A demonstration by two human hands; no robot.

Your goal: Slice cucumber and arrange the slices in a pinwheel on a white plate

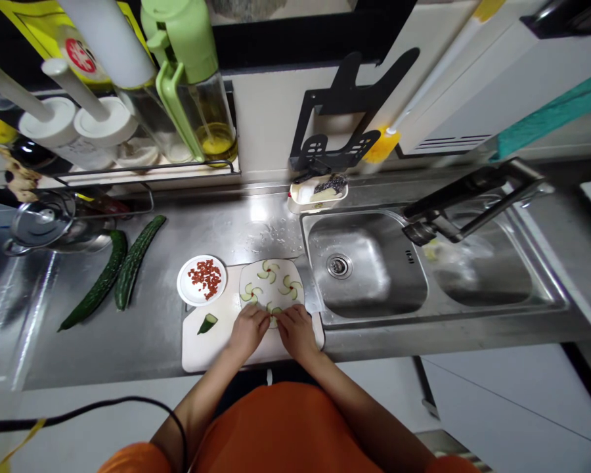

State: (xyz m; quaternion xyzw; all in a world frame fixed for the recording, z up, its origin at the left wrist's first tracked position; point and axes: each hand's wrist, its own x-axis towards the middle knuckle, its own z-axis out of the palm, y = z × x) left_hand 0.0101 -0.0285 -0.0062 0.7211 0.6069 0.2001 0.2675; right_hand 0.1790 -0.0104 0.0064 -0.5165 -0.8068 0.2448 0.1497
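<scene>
My left hand (250, 327) and my right hand (297, 328) meet at the near edge of a white, squarish plate (270, 289). Their fingertips are pinched together over thin cucumber slices (274, 307), which they partly hide. Farther up the plate, curved green-edged slices form pinwheel flowers (268, 270) with small red centres. The plate rests on a pale cutting board (201, 355). Left of my left hand lies a cut cucumber piece (207, 323). Beyond it, a round white plate (183, 289) holds small chopped red bits (207, 278). A broad metal blade (311, 289) lies right of the squarish plate.
Two whole cucumbers (136, 263) lie on the steel counter (152, 335) at left, near a lidded pot (44, 220). A double sink (374, 269) with a black faucet (453, 203) is at right. Bottles (197, 85) and jars stand on a rack behind.
</scene>
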